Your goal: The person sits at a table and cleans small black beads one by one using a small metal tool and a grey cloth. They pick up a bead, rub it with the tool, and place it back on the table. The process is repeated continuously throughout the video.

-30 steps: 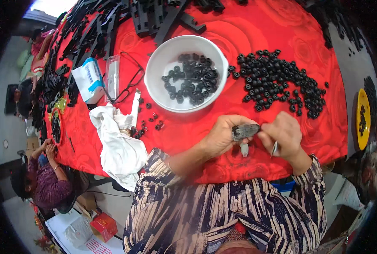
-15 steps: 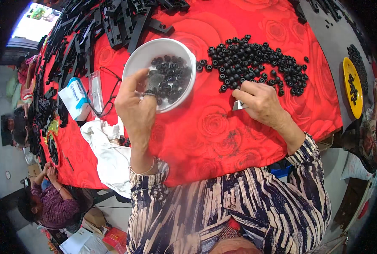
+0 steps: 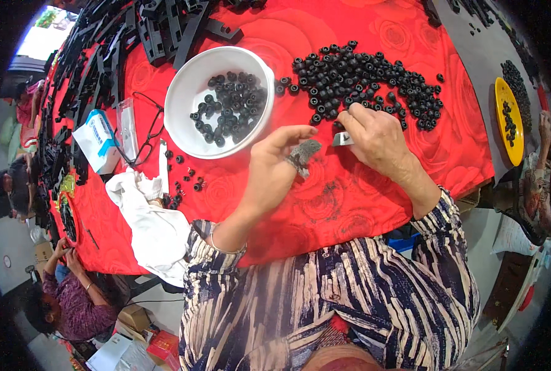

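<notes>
My left hand (image 3: 274,170) is just below and right of a white plastic bowl (image 3: 175,133), its thumb and forefinger apart with nothing visible between them. A dark grey, worn wrap (image 3: 304,153) covers one of its fingers. Inside the bowl lie many small round black parts (image 3: 232,102) with holes. My right hand (image 3: 380,139) is closed on a small flat silvery blade (image 3: 343,139) that juts out left of the fingers. Its fingertips are at the lower edge of a spread pile of the same black parts (image 3: 362,77).
Long black plastic strips (image 3: 189,37) heap up at the far left. Glasses (image 3: 148,145), a blue-white box (image 3: 99,145), a white cloth (image 3: 148,226) and several loose small parts (image 3: 176,191) lie left on the red tablecloth (image 3: 312,222). A yellow plate (image 3: 502,117) and a co-worker (image 3: 80,297) flank me.
My left hand has moved from over the bowl to the right, toward my right hand. The right hand stays by the pile with the blade. The whole view has shifted slightly.
</notes>
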Demonstrator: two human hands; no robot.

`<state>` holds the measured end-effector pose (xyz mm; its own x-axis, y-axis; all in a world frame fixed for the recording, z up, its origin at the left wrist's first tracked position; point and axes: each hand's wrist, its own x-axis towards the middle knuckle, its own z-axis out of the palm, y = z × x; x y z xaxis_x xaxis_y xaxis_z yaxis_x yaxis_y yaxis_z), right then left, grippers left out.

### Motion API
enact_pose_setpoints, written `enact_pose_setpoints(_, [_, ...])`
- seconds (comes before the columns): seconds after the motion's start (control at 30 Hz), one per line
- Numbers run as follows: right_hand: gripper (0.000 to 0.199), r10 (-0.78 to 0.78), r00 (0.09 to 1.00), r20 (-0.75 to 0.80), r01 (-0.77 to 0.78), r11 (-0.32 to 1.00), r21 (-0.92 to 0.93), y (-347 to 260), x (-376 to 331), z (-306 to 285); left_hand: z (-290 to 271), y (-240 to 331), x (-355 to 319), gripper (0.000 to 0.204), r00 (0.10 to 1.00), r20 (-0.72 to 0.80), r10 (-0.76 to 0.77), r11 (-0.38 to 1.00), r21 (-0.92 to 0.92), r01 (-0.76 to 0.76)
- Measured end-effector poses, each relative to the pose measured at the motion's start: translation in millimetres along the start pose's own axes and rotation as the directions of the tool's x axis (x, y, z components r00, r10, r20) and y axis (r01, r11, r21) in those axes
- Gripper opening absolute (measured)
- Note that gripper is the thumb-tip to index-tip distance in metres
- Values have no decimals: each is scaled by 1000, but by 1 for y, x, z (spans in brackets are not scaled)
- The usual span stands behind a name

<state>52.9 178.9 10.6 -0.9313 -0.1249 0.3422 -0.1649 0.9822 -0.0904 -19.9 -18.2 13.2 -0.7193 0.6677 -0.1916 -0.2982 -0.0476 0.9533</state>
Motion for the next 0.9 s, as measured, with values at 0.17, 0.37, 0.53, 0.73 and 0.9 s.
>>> enact_pose_setpoints(0.17, [21,-2,1000,-1,2,996,90,4,-4,3,-1,-16,6,25,998,22,-50,991,-120,53])
enact_pose_setpoints(0.37, [17,96,995,-15,-67,787,614,-4,-1,-4,-2,-24,4,26,999,18,-44,981,-190,47])
enact_pose_setpoints(0.53, [11,124,991,54,-116,567,815,-7,0,-10,0,-17,2,29,995,94,42,978,-206,-22])
enact_pose_setpoints(0.73, [11,4,995,97,-83,553,829,-8,-5,-8,0,-17,-1,26,983,162,-87,969,-217,122])
enact_pose_setpoints(0.9, [10,53,988,144,-151,516,843,-10,-4,-13,-3,-20,4,20,935,254,-248,880,-345,327])
